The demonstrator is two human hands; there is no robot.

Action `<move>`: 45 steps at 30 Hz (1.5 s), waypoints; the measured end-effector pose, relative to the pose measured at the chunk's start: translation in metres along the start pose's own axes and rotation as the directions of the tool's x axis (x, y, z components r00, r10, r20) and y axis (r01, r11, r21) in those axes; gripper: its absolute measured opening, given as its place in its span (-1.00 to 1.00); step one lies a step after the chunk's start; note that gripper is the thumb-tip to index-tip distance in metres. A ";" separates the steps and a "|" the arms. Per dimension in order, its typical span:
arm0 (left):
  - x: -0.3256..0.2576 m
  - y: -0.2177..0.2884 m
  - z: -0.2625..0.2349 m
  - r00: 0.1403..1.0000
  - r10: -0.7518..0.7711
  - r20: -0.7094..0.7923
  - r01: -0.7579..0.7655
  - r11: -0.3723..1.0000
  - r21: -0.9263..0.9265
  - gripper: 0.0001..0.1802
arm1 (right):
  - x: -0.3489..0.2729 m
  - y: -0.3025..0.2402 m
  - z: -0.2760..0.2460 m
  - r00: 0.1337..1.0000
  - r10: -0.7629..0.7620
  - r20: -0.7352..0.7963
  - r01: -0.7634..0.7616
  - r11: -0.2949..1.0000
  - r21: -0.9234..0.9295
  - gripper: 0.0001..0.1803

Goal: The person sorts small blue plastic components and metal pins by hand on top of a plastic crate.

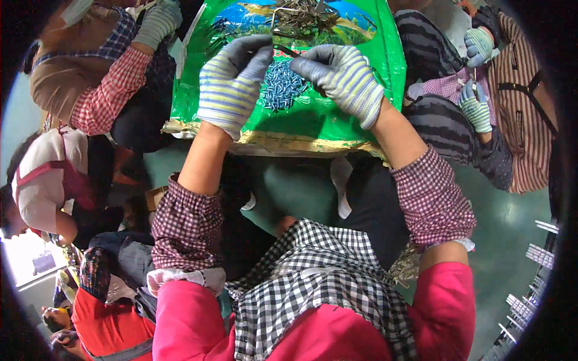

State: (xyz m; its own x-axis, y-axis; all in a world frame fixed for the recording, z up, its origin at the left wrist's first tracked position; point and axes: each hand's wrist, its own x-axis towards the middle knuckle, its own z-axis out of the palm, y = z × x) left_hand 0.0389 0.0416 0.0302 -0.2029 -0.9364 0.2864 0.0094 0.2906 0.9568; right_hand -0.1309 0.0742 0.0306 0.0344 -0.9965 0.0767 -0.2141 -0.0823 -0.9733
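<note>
My left hand (232, 84), in a striped knit glove, is closed with thumb and fingertips together. A thin bent metal rod (274, 23) rises from its fingertips. Facing it, my right hand (346, 78), gloved alike, pinches a slim dark piece (285, 51) whose tip points at the left fingertips. Whether the rod and the dark piece touch is too small to tell. Just below and between my hands lies a pile of small blue metallic pins (282, 87). Beyond my fingers sits a heap of dark thin metal pieces (310, 21).
A green printed sack (325, 123) covers the work surface, its pale worn edge toward me. At the right, a co-worker's gloved hands (477, 105) hold a small item. A gloved hand (158, 24) of another person is at the upper left. More people sit at the lower left.
</note>
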 end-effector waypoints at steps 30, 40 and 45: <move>0.023 -0.035 -0.021 0.928 -0.318 0.194 0.317 0.948 0.037 -0.80 | 0.042 0.035 -0.007 0.972 0.009 0.234 0.207 0.430 -0.879 -0.76; 0.017 -0.028 -0.022 0.907 -0.354 0.227 0.351 0.935 0.058 -0.85 | 0.037 0.029 -0.012 0.968 -0.208 0.138 0.248 0.748 -0.616 -0.77; 0.014 -0.036 -0.021 0.932 -0.265 0.247 0.247 0.964 0.100 -0.81 | 0.030 0.022 0.004 0.940 -0.240 0.244 0.330 0.825 -0.459 -0.82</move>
State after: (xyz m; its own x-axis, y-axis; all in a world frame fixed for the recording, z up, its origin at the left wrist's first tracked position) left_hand 0.0565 0.0134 0.0008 -0.4338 -0.9010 0.0010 -0.1389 0.0680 0.9880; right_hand -0.1310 0.0422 0.0108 0.3218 -0.9123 0.2532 -0.6132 -0.4046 -0.6785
